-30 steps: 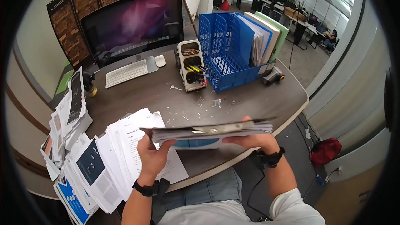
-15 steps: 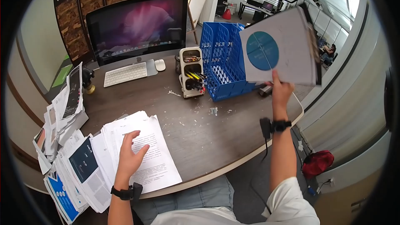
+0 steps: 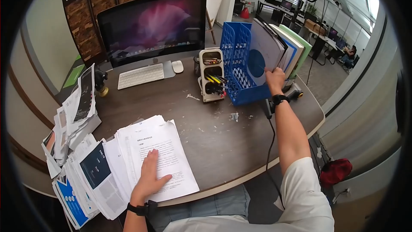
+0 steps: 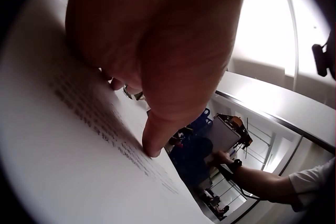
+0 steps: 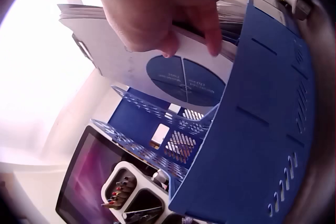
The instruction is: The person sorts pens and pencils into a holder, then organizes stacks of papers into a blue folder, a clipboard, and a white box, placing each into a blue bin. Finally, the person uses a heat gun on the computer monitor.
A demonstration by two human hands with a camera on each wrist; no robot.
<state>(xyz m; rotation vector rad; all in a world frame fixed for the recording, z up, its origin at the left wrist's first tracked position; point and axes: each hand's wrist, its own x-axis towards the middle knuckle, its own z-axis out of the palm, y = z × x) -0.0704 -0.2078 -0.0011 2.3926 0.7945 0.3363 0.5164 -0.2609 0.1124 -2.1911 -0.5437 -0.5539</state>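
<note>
My right hand grips the near edge of a clipboard of papers, whose front sheet carries a large blue circle. The clipboard stands upright inside the blue file rack, beside the folders in its right part. Seen from the right wrist, the thumb and fingers pinch the sheets just above the rack's front wall. My left hand rests with fingers extended on a stack of printed sheets near the desk's front edge. Its thumb touches the top page in the left wrist view.
Left of the rack stands a pen organizer with pens. A monitor, keyboard and mouse sit behind. More paper piles cover the desk's left side. Paper scraps lie mid-desk; a dark device lies right of the rack.
The clipboard went from both hands at the desk's front, through the air in the right hand alone, into the rack. My left hand let go of it and came down onto the printed sheets.
</note>
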